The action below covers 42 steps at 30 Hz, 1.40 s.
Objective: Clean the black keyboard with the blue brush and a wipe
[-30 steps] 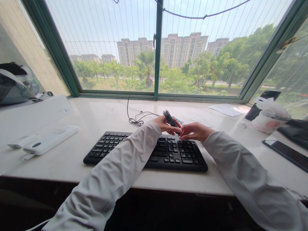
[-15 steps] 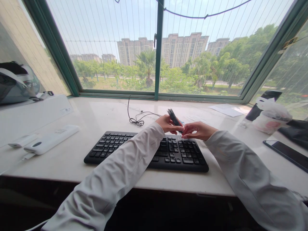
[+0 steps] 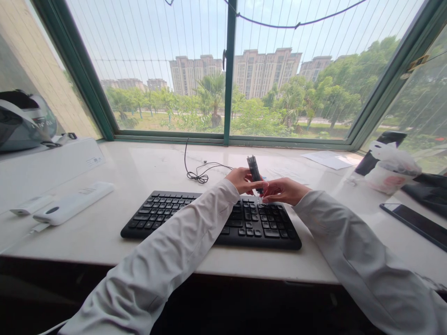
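Note:
My left hand is closed around a narrow dark bundle that looks like several slim black pens or sticks held together. Its upper end points up and away from me, with small tips showing. At the lower end, my right hand has thumb and fingers pinched together. Something clear and shiny, perhaps thin plastic, shows between the hands; what exactly the right fingers grip is hidden. Both hands are over the right part of a black keyboard, which lies on the white desk.
A coiled black cable lies behind the keyboard. To the left are a white power strip and a helmet on a white box. A phone, a plastic-bagged cup and papers are to the right.
The dark bundle has tipped more upright in my left hand. My right hand has shifted slightly left and down, staying at the bundle's lower end.

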### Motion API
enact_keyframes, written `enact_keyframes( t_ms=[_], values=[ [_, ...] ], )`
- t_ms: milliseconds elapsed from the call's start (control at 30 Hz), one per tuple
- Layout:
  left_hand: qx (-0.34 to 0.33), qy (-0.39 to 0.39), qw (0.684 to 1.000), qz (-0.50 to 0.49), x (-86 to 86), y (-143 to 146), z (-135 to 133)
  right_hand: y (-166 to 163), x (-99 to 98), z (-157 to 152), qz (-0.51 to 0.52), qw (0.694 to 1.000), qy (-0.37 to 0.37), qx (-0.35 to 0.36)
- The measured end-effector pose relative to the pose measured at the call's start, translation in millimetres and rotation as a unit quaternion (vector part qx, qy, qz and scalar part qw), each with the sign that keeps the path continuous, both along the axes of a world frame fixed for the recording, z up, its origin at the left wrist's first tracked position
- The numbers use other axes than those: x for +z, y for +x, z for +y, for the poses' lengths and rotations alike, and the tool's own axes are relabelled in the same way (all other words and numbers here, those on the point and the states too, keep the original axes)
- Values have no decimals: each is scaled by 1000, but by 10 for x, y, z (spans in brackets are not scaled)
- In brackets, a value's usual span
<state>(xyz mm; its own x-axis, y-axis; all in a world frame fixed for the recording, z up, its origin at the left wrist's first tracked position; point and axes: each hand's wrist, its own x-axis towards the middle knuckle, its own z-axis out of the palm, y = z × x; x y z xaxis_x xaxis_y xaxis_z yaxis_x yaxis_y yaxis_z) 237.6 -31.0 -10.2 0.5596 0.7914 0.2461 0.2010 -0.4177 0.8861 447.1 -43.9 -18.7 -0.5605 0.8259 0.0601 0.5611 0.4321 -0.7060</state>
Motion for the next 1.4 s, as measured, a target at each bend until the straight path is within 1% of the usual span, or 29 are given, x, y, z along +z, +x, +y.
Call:
enact_keyframes(
  t_ms=[200, 333, 433, 600, 733, 900, 1000, 1100, 1167, 1267, 1400],
  values=[
    [-36, -8, 999, 34, -12, -2, -25, 15, -52, 29, 43, 997, -55, 13],
    [-25, -9, 998, 53, -79, 41, -7, 15, -30, 27, 35, 998, -56, 3],
    [-15, -8, 997, 70, -128, 87, -6, 13, -22, 32, 40, 997, -70, -1],
    [-14, 17, 995, 92, -128, 119, -46, 19, -19, 43, 50, 994, -95, 19],
    [-10, 19, 995, 101, -115, 120, -55, 32, 4, 34, 51, 994, -89, 31],
    [-34, 29, 995, 89, -136, 113, -20, 37, -1, 33, 44, 996, -81, 17],
    [-52, 11, 996, 68, -133, 101, -5, 30, -20, 44, 37, 997, -72, 19],
    [-67, -11, 996, 50, -124, 101, -5, 19, -19, 45, 24, 997, -65, 37],
    [-74, -30, 996, 35, -124, 113, -10, 15, -3, 39, 8, 998, -48, 41],
    [-72, -60, 995, 17, -134, 135, -21, 15, 25, 26, -26, 999, -14, 35],
    [-64, -81, 994, 24, -132, 137, -27, 19, 42, 22, -73, 996, -6, 41]
  ],
)
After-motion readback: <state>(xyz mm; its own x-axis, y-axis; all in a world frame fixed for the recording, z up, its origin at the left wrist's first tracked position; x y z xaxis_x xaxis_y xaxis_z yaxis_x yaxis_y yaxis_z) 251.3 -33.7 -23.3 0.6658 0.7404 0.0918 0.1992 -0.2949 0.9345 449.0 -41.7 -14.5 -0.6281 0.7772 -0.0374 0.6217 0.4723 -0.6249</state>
